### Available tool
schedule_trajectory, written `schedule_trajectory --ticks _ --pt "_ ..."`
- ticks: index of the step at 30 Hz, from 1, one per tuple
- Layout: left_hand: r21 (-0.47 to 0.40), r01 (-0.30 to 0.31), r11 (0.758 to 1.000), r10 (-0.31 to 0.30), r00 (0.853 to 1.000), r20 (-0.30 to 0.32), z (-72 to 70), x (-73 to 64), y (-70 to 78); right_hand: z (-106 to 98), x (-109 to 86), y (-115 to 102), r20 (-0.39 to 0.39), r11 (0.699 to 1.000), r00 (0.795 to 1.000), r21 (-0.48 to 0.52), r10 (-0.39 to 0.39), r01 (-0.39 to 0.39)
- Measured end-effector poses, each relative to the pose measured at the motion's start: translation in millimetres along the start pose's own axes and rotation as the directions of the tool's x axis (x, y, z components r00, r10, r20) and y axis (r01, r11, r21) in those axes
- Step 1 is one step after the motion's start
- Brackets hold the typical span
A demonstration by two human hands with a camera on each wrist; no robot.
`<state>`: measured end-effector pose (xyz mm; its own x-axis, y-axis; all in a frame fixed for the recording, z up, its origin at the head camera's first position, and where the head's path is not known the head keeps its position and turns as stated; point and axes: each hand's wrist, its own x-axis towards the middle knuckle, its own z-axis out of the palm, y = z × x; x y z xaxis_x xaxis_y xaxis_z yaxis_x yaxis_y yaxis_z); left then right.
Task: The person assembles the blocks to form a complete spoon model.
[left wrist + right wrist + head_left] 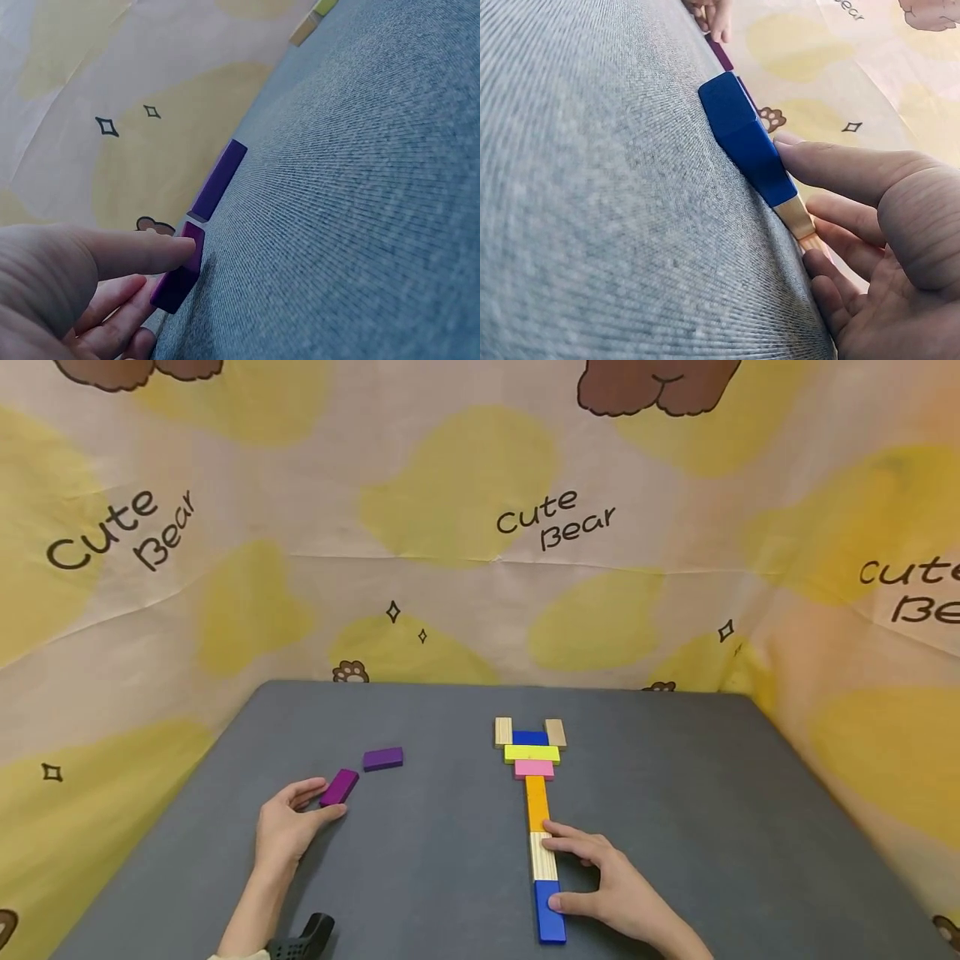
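My left hand [288, 822] pinches a magenta-purple block [340, 787] between thumb and fingers. In the left wrist view the thumb lies across this block [180, 274]. Just beyond it, a darker purple block [383, 759] lies flat. My right hand [611, 885] rests along a column of blocks, its thumb on the blue block [550, 912] and its fingertips by the plain wooden block [543, 857] and the orange block [537, 803]. The right wrist view shows the thumb touching the blue block's [754, 154] edge; fingers sit beside the wood.
The column continues away with a pink block [534, 769], a yellow-green block [532, 754] and a blue block [530, 738] between two upright-lying wooden blocks [503, 732]. All lie on a grey tabletop [435, 877]. A patterned cloth [465, 510] hangs behind and at both sides.
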<state>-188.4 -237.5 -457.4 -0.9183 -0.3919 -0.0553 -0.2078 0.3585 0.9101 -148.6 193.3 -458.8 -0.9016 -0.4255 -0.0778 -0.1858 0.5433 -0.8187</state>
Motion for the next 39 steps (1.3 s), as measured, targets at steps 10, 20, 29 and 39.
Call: schedule_trajectory --ticks 10,20,29,39 --pt "0.054 0.005 0.999 -0.005 1.000 -0.007 1.2 1.6 0.2 -0.5 -1.1 -0.7 0.005 1.000 1.000 0.005 0.002 -0.003" --pt "0.090 -0.020 0.996 0.023 0.999 -0.030 2.3 0.7 2.6 -1.4 -0.4 -0.6 0.002 1.000 1.000 0.003 0.012 -0.012" --pt "0.103 -0.032 0.994 0.036 0.999 -0.033 0.4 -1.2 3.0 -0.9 1.0 0.5 0.010 1.000 1.000 0.015 0.023 -0.023" --pt "0.128 -0.057 0.990 0.066 0.995 -0.068 1.3 2.5 -2.1 -1.0 1.4 -0.4 0.009 1.000 1.000 0.013 0.021 -0.021"
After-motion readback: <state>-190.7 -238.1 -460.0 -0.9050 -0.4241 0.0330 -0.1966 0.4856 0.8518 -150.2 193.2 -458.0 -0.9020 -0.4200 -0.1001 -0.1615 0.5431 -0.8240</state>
